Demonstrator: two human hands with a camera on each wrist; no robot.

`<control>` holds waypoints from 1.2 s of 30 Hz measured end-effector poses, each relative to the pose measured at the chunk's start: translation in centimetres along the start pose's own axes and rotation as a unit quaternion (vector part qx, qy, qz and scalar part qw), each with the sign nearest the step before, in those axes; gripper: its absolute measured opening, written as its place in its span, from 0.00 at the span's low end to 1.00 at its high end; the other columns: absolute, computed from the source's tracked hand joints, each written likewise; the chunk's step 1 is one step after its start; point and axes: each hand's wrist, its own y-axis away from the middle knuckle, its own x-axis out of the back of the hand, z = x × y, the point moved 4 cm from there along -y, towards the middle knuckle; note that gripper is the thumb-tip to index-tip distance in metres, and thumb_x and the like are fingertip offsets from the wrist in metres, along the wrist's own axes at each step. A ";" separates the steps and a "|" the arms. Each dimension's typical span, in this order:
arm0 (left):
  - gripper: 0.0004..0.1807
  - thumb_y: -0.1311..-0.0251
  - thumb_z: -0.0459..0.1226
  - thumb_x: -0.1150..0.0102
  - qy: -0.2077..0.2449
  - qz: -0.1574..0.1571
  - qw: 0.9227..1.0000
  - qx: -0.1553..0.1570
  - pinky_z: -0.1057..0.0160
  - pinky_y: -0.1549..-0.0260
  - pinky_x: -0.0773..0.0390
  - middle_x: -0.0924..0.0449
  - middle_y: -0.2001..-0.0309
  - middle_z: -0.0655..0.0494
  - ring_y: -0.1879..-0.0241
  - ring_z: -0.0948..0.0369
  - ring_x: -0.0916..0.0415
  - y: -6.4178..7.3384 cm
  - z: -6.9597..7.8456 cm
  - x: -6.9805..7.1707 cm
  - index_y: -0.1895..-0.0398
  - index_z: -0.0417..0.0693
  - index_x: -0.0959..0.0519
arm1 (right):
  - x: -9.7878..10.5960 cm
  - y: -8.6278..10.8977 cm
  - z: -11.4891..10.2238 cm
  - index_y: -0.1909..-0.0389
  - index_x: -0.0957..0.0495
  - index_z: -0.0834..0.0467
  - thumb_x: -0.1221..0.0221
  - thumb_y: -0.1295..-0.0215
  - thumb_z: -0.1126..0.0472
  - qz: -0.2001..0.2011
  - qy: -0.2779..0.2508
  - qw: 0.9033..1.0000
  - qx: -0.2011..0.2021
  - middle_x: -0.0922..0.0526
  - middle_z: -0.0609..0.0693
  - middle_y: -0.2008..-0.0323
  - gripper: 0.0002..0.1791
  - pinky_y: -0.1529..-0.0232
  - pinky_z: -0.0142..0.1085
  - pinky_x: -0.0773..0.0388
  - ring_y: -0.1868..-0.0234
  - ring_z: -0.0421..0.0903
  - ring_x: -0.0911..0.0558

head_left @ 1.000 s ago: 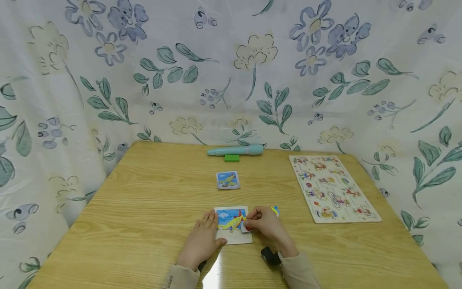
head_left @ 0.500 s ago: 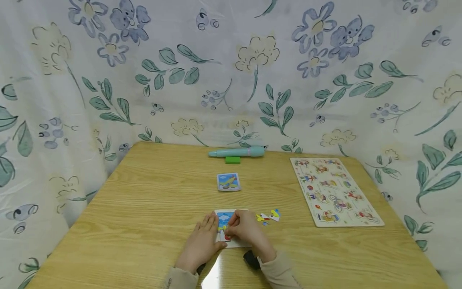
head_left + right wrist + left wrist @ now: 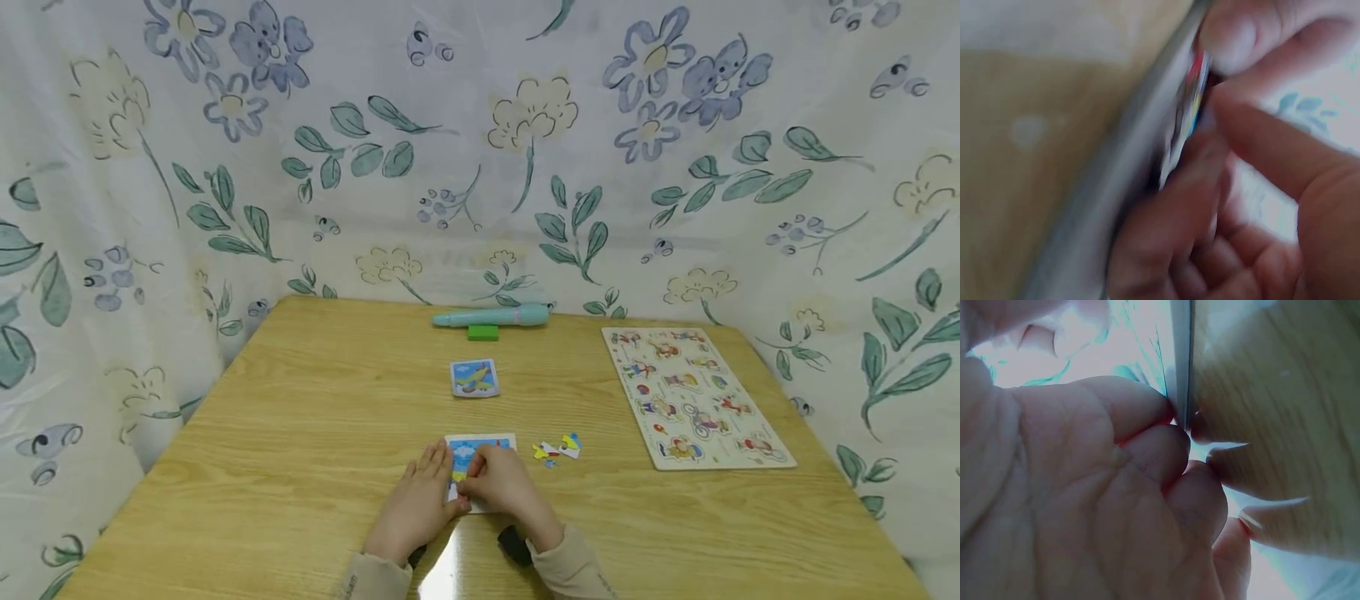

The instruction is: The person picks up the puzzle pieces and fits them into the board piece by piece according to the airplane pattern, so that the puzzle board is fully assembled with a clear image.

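Observation:
A small jigsaw tray with an airplane picture lies near the front of the table. My left hand rests along its left side, fingers straight. In the left wrist view, fingertips touch the tray's edge. Over the tray's lower left, my right hand pinches a puzzle piece between thumb and fingers. The right wrist view is blurred, with the piece seen edge-on close to the tray. Several loose puzzle pieces lie right of the tray. The right hand hides much of the picture.
A picture card of an airplane lies behind the tray. Farther back are a teal pen-shaped object and a green block. A large peg puzzle board lies at the right, and a floral curtain hangs behind the table.
My right hand has moved left across the tray with the puzzle piece, from its right side to the lower left, uncovering the loose pieces. The left hand has stayed in place.

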 end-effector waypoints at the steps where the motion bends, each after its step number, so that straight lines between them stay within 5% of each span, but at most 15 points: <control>1: 0.45 0.41 0.52 0.40 -0.001 -0.002 1.000 0.001 0.37 0.30 0.44 0.48 0.26 0.36 0.26 0.41 0.49 0.0 0.0 -0.1 0.30 0.31 0.41 | 0.3 0.0 0.3 0.77 0.24 0.61 0.33 0.45 0.64 -0.011 -0.016 1.000 -0.002 0.25 0.45 0.82 0.09 0.82 0.25 0.36 0.81 0.36 0.31; 5: 0.46 0.42 0.53 0.39 -0.001 -0.002 1.000 0.004 0.36 0.31 0.44 0.48 0.26 0.36 0.26 0.41 0.49 0.0 0.0 -0.4 0.30 0.31 0.40 | 2.1 0.2 1.5 0.70 0.22 0.62 0.37 0.38 0.61 -0.012 -0.067 0.997 -0.018 0.22 0.47 0.78 0.08 0.80 0.25 0.33 0.78 0.37 0.28; 11: 0.45 0.42 0.52 0.38 0.000 0.005 1.000 0.005 0.36 0.31 0.44 0.47 0.26 0.35 0.26 0.40 0.49 0.0 0.2 -0.3 0.31 0.30 0.40 | 6.2 1.1 3.9 0.62 0.20 0.62 0.38 0.37 0.64 0.109 -0.063 0.991 -0.048 0.17 0.53 0.67 0.06 0.73 0.29 0.24 0.70 0.42 0.21; 16: 0.45 0.42 0.51 0.38 0.002 0.003 1.000 0.009 0.36 0.30 0.46 0.48 0.26 0.35 0.26 0.40 0.49 0.0 0.2 0.0 0.31 0.30 0.40 | 8.0 2.1 5.9 0.57 0.20 0.63 0.37 0.39 0.67 0.161 -0.034 0.983 -0.083 0.18 0.54 0.64 0.10 0.68 0.32 0.23 0.69 0.43 0.21; 26: 0.45 0.42 0.52 0.39 0.000 0.003 1.000 0.014 0.36 0.30 0.46 0.48 0.26 0.35 0.26 0.40 0.49 0.1 0.0 -0.1 0.30 0.30 0.40 | 7.7 2.4 6.5 0.54 0.21 0.62 0.31 0.51 0.72 0.150 0.011 0.987 -0.062 0.18 0.52 0.65 0.20 0.72 0.28 0.28 0.72 0.40 0.25; 36: 0.45 0.42 0.51 0.39 -0.001 0.005 1.000 0.009 0.35 0.31 0.45 0.48 0.26 0.36 0.26 0.40 0.49 -0.1 0.2 -0.3 0.30 0.30 0.41 | 7.5 2.7 6.2 0.56 0.18 0.57 0.35 0.45 0.72 0.116 0.082 0.989 -0.043 0.23 0.53 0.63 0.15 0.64 0.36 0.26 0.63 0.46 0.24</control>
